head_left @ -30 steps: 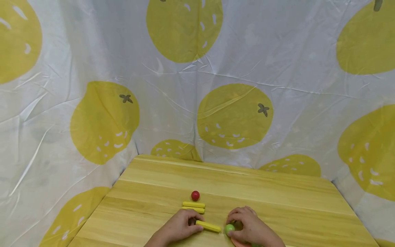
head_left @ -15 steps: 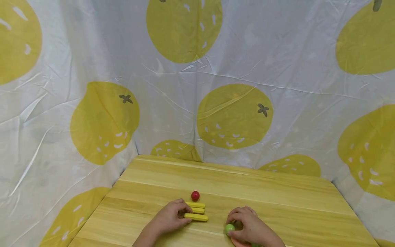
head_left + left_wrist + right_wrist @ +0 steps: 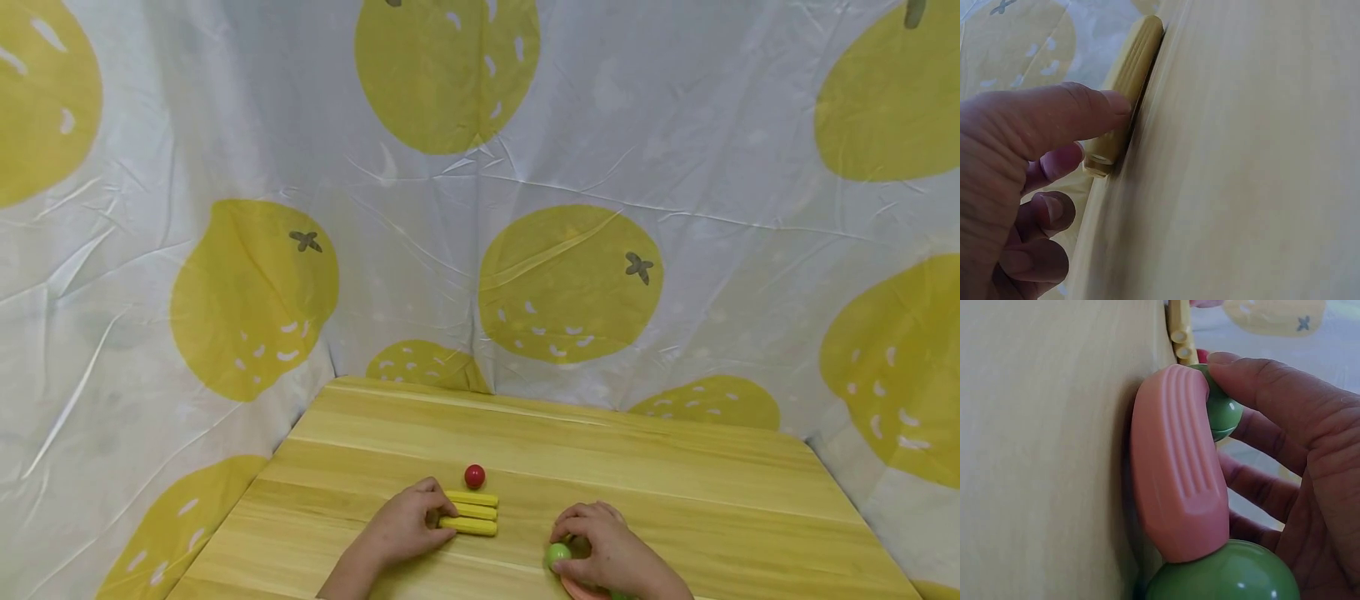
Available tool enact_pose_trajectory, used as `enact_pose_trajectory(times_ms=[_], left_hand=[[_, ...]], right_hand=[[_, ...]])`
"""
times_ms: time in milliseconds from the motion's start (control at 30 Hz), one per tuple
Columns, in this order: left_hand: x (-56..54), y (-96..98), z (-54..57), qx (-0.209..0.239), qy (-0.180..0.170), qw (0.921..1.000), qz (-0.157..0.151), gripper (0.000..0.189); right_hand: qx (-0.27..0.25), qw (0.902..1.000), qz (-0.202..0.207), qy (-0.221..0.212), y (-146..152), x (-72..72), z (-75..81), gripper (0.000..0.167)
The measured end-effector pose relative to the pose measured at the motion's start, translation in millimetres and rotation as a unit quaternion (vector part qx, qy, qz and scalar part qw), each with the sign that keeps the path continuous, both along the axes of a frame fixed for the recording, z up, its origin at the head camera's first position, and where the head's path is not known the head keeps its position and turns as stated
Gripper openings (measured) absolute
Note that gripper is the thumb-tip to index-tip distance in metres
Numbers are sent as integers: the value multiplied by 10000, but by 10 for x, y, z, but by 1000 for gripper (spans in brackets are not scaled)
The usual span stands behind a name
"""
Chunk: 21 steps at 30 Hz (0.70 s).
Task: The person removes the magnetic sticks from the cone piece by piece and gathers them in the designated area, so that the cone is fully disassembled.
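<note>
My left hand pinches the near left end of a yellow ribbed rod. That rod lies alongside two similar yellow rods, making a row of three on the table. In the left wrist view the thumb presses on the rod's side. To the right, my right hand holds a glossy green ball between thumb and fingers. A curved pink grooved piece meets this ball at one end. At its other end is a second, larger-looking green ball, mostly hidden by the right hand in the head view.
A red ball sits just behind the row of rods. The wooden table ends at the back against a hanging pale cloth printed with yellow lemons, which also runs along both sides.
My left hand has moved left with the yellow rod, turned it straight and set it beside the other two. The right hand and green ball have stayed put.
</note>
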<state>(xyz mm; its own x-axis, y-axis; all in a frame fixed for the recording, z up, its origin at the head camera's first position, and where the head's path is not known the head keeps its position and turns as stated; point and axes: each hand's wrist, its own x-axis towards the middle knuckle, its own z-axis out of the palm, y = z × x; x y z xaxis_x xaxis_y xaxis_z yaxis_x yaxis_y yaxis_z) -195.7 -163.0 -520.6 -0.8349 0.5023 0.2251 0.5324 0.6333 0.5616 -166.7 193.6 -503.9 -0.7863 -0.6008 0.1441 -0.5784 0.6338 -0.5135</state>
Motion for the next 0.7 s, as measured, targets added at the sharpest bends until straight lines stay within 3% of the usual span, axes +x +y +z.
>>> enact_pose_trajectory(times_ms=[133,333,400,533,700], left_hand=[[-4,0,2,-53,-10,10000,13,16],[-6,-6,-17,-110,-3,9999,49,16],[-4,-1,-19,-93,44,9999,49,16],[18,37,-9,11,241,9997,25,16],[74,171,25,268,651,9973,-196,11]], right_hand=[[51,10000,-21,43,-2,6,8,22],[-219,9983,-254,-480,50,-20,14,28],[-290,9975,-448,-460,81,-35,9,29],[-72,9945,-1005,-298,145,-51,-6,26],[40,9902,-1236,-646,197,-52,-9,25]])
